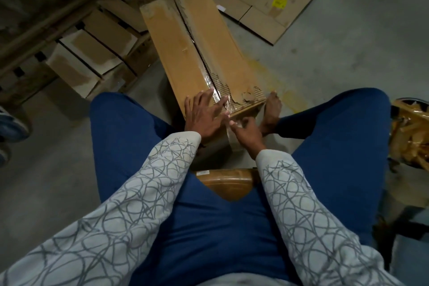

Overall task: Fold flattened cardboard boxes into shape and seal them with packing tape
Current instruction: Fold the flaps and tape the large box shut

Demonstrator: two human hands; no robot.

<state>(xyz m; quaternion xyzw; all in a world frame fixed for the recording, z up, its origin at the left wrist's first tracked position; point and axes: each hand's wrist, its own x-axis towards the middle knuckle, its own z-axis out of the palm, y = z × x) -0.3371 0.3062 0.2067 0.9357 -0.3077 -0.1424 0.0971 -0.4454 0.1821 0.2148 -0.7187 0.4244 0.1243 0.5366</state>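
A long folded cardboard box stands on the floor between my knees, its two top flaps meeting along a dark centre seam. Clear packing tape shines on the near end of that seam and runs over the edge down the near face. My left hand lies flat on the near top corner, fingers spread on the tape. My right hand presses the tape against the near face just below the edge. No tape roll is visible in either hand.
Flattened cardboard lies on the floor at the back right. Several folded boxes are stacked at the left by a wooden frame. A brown stool seat shows between my legs. My bare foot rests beside the box. Cardboard scraps sit at right.
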